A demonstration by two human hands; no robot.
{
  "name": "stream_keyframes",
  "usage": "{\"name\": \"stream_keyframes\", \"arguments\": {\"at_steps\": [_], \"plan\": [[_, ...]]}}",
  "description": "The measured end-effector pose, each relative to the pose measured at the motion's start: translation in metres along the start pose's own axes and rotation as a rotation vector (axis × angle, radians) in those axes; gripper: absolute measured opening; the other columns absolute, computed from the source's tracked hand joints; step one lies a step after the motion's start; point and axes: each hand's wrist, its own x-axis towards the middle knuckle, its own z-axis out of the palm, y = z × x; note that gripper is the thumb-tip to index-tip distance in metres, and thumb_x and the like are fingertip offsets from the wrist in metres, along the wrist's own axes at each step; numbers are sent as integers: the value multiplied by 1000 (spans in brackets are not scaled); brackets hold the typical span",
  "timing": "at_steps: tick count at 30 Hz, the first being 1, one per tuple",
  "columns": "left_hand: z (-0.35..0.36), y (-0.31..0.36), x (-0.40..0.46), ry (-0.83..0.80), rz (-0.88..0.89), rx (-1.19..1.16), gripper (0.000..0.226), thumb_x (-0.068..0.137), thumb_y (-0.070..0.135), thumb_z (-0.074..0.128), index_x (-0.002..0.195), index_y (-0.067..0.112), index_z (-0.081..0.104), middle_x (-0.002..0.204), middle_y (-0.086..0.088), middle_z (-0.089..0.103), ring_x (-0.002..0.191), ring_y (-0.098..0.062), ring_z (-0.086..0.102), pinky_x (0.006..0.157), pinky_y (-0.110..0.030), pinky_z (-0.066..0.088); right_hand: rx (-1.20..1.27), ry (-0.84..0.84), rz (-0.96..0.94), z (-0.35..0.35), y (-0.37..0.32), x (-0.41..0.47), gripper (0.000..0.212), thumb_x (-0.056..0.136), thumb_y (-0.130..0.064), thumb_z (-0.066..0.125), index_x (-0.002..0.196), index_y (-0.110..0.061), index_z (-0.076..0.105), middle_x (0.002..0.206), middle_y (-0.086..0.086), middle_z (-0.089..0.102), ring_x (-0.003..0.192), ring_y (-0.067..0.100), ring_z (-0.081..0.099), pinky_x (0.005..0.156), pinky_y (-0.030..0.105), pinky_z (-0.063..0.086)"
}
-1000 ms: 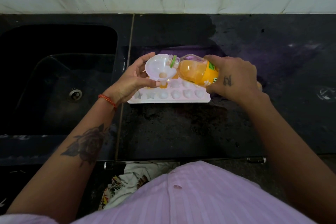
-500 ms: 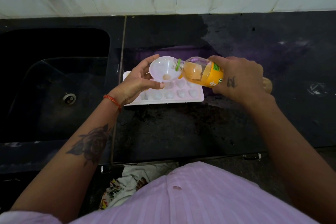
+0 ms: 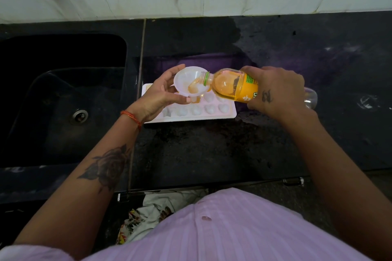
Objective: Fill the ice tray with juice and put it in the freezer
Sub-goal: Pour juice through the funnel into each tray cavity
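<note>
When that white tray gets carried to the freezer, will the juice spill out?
Probably, if tilted: the ice tray has shallow open cups and no lid. It looks like thin plastic, so it may flex. Most visible cups look unfilled, so it's likely light.

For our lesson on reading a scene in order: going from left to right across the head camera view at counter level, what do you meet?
Sink drain → left hand → funnel → juice bottle → right hand

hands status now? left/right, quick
Left hand: closed on the funnel, held over the ice tray.
Right hand: closed on the juice bottle, tipped into the funnel.
</note>
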Motion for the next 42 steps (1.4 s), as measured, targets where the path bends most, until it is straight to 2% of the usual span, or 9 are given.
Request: {"name": "stream_keyframes", "arguments": {"at_steps": [5, 8, 13, 18, 19, 23, 29, 35, 42], "plan": [[1, 1, 0, -3, 2, -7, 84, 69, -18, 66, 138, 23, 40, 124, 3, 53, 114, -19, 54, 89, -32, 55, 24, 3, 10, 1, 3, -1, 74, 68, -36, 76, 133, -33, 42, 109, 6, 62, 97, 33, 58, 70, 36, 35], [3, 5, -1, -10, 0, -8, 91, 61, -10, 73, 139, 23, 39, 125, 4, 53, 114, -19, 55, 89, -34, 55, 81, -3, 23, 2, 5, -2, 77, 66, -38, 77, 134, -33, 42, 109, 6, 63, 98, 32, 58, 70, 36, 36], [8, 8, 1, -6, 8, -3, 89, 58, -3, 71, 136, 26, 40, 120, 6, 57, 105, -19, 58, 93, -49, 47, 149, -18, 63, 4, 11, -3, 83, 63, -42, 79, 136, -33, 40, 116, 6, 63, 102, 31, 58, 75, 36, 43], [16, 6, 8, -39, 16, -8, 88, 58, -1, 72, 135, 28, 41, 122, 5, 57, 106, -18, 58, 69, -22, 53, 130, -28, 86, 2, 17, -8, 82, 63, -39, 79, 135, -34, 40, 113, 6, 63, 100, 32, 58, 74, 37, 43], [18, 6, 9, -39, 14, -1, 87, 57, 0, 72, 133, 30, 42, 121, 6, 57, 106, -18, 58, 69, -22, 51, 119, -26, 85, 2, 18, -10, 81, 64, -38, 78, 135, -35, 40, 112, 6, 63, 99, 32, 59, 74, 37, 42], [24, 0, 17, -32, 3, -10, 86, 58, -2, 74, 131, 32, 45, 120, 9, 58, 112, -19, 56, 87, -36, 51, 51, -18, 83, 2, 24, -13, 76, 68, -36, 75, 134, -35, 40, 109, 5, 62, 96, 31, 59, 72, 36, 40], [31, -5, 23, -55, 12, -3, 87, 56, 3, 76, 132, 31, 43, 137, -5, 47, 121, -22, 50, 86, -31, 53, -23, 22, 76, 1, 29, -16, 66, 71, -33, 73, 131, -33, 44, 104, 6, 62, 91, 33, 60, 67, 36, 33], [33, -5, 24, -57, 2, 8, 86, 55, 5, 77, 130, 32, 44, 133, -1, 48, 120, -21, 50, 88, -31, 54, -28, 20, 71, 0, 30, -15, 66, 72, -31, 73, 131, -33, 43, 104, 7, 62, 93, 34, 59, 71, 39, 38], [31, -3, 23, -54, -3, 1, 86, 54, 4, 77, 129, 33, 45, 133, -1, 49, 120, -22, 51, 87, -32, 55, 3, 41, 71, 4, 31, -14, 66, 69, -35, 74, 128, -34, 46, 102, 5, 63, 90, 33, 60, 67, 36, 34]]}}
